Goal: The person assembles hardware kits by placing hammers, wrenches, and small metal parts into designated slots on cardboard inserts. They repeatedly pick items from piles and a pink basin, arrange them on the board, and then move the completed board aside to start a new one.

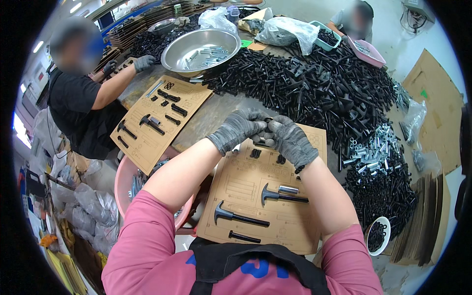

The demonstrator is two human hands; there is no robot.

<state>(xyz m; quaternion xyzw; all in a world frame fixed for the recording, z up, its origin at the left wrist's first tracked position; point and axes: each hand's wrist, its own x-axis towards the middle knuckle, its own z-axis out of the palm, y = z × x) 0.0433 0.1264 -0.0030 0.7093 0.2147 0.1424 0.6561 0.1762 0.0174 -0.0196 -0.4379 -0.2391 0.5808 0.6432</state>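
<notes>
My left hand [240,130] and my right hand [292,141], both in grey knit gloves, meet above the far edge of a printed cardboard sheet [231,191]. Their fingertips are pinched together around a small black part, mostly hidden by the fingers. On the sheet lie two black T-shaped pieces with curved, hammer-like heads, an upper one [284,196] and a lower one [241,217]. A silver tube [288,189] rests beside the upper one. Nearest me is a black bolt [244,237]. Small black pieces [255,153] sit just below my hands.
A heap of black metal parts [305,83] covers the table beyond, with silver sleeves [371,155] at right. Also around are a steel bowl [169,54], a pink basin [123,172], and a white bowl [387,241]. A co-worker [78,93] stands left by another laid-out cardboard sheet [182,98].
</notes>
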